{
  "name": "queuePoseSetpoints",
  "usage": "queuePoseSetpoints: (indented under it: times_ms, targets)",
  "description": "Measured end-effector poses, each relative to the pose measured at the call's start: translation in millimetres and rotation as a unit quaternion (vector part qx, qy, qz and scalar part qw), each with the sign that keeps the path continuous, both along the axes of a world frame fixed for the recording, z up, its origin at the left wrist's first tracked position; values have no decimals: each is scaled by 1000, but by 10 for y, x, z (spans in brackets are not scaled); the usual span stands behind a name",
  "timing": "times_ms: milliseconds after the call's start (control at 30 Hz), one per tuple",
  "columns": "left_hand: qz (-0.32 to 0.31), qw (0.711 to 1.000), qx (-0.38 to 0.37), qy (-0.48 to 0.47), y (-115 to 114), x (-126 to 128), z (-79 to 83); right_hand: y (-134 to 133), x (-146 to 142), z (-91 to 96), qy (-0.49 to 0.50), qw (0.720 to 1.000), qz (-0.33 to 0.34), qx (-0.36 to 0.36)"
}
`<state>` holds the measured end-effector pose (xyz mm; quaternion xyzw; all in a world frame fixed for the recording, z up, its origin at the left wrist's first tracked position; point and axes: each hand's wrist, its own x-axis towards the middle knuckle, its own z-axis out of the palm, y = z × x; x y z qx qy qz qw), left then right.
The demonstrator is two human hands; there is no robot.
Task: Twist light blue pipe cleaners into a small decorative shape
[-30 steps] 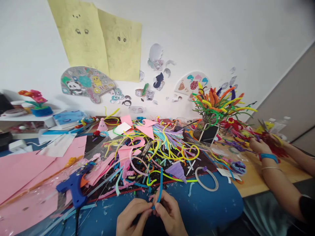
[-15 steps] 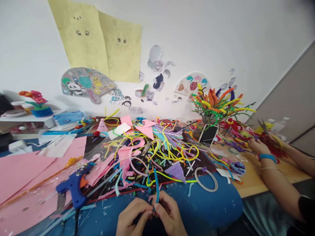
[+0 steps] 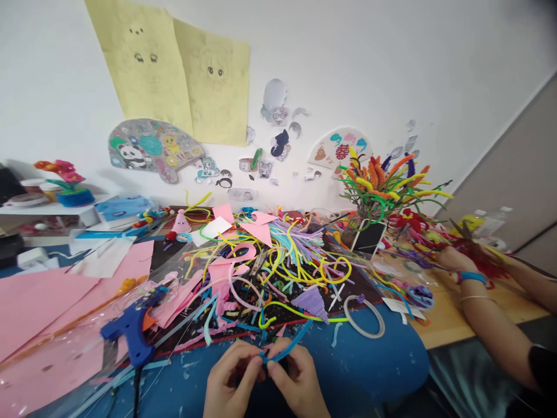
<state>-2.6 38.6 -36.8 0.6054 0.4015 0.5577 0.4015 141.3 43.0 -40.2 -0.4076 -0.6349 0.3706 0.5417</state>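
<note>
At the bottom centre both of my hands pinch one blue pipe cleaner (image 3: 287, 348). My left hand (image 3: 230, 380) grips its near end with thumb and fingers closed. My right hand (image 3: 296, 383) holds it just to the right, fingers curled around it. The free end slants up to the right, low over the blue table cover (image 3: 374, 366). Just beyond my hands lies a tangled heap of coloured pipe cleaners (image 3: 278, 261).
A blue glue gun (image 3: 130, 328) lies at the left on pink paper sheets (image 3: 39, 307). A clear tape ring (image 3: 364, 316) sits right of the heap. A vase of pipe-cleaner flowers (image 3: 383, 191) stands behind. Another person's arms (image 3: 483, 302) work with scissors at the right.
The pipe cleaner's free end has swung down from nearly upright to a low slant toward the right. My hands stay together in the same spot.
</note>
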Motion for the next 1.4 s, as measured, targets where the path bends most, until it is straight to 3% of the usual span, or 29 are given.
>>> queuePoseSetpoints:
  times_ms: [233,533,667,867,1200,1400]
  targets:
    - [-2,1000,-7,28,-27,-8,52,-18,4,-47,-34,999,-18,-1]
    - [-31,996,2,83,-27,0,74,-11,10,-16,109,991,41,-65]
    - [-46,990,28,134,-22,2,87,0,23,-5,103,991,41,-74]
    - [-82,977,51,192,-1,-3,131,-2,41,2,53,998,29,-33]
    - [-59,996,-49,38,0,-12,114,16,-2,-5,165,982,28,-88]
    - [-22,997,-74,-20,-3,-23,43,8,3,15,121,992,19,-30]
